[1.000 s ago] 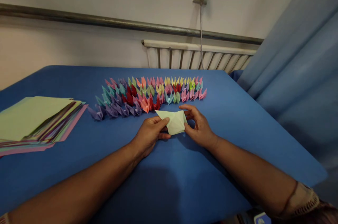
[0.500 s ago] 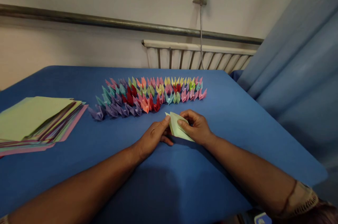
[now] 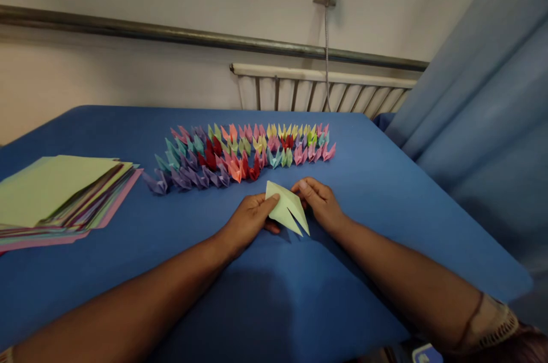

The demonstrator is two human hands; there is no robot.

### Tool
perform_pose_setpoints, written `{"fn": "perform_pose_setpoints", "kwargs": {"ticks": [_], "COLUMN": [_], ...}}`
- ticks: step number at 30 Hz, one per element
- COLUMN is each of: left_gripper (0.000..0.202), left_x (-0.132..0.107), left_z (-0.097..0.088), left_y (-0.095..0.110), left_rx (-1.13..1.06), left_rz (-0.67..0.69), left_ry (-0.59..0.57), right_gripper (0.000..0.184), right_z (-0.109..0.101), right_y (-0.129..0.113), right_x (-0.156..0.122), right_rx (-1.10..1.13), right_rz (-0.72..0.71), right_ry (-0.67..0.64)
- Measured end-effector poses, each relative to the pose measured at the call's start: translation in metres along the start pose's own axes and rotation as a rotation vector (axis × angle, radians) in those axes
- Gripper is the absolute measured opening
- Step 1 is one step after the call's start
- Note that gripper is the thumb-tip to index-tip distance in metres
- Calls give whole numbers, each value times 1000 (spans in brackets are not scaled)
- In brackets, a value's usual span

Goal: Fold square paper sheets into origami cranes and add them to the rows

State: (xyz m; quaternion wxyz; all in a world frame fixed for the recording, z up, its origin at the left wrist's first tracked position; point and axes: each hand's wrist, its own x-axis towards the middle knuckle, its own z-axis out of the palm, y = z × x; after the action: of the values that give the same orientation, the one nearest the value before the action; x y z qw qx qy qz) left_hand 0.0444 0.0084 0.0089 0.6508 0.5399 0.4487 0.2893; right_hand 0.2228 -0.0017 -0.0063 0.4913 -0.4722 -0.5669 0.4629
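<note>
A pale green folded paper piece (image 3: pixel 286 212) with two pointed tips lies just above the blue table (image 3: pixel 385 203), its points aimed toward me. My left hand (image 3: pixel 247 220) pinches its left side with thumb on top. On the other side, my right hand (image 3: pixel 320 203) grips its far right corner with curled fingers. Just beyond both hands stand rows of several small folded paper cranes (image 3: pixel 244 153) in many colours.
A stack of coloured square paper sheets (image 3: pixel 60 194) lies at the table's left edge, light green on top. A metal rail and a radiator (image 3: pixel 317 92) run along the wall behind. A blue curtain (image 3: pixel 483 95) hangs at the right.
The green piece was spread wide, then folded over between the hands; now it is narrower, with two points facing me. Both hands stayed in place, fingers shifting on the paper.
</note>
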Motion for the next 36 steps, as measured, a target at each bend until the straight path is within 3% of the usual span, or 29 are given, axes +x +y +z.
{"fn": "perform_pose_setpoints", "kwargs": {"ticks": [4, 15, 22, 29, 36], "left_gripper": [40, 40, 38, 52, 33], "left_x": [-1, -7, -2, 0, -1], "left_z": [1, 4, 4, -3, 1], "left_y": [0, 10, 1, 0, 0], "left_rx": [-5, 128, -28, -338, -305], "left_rz": [26, 152, 78, 53, 60], "left_ry": [11, 8, 0, -109, -68], "right_gripper": [45, 43, 44, 41, 38], "right_z": [5, 16, 16, 13, 10], "right_y": [2, 11, 5, 2, 2], "right_x": [4, 3, 2, 2, 2], "right_rx": [130, 155, 192, 207, 209], "right_rz": [130, 110, 158, 101, 49], "right_ry": [-44, -51, -76, 86, 158]}}
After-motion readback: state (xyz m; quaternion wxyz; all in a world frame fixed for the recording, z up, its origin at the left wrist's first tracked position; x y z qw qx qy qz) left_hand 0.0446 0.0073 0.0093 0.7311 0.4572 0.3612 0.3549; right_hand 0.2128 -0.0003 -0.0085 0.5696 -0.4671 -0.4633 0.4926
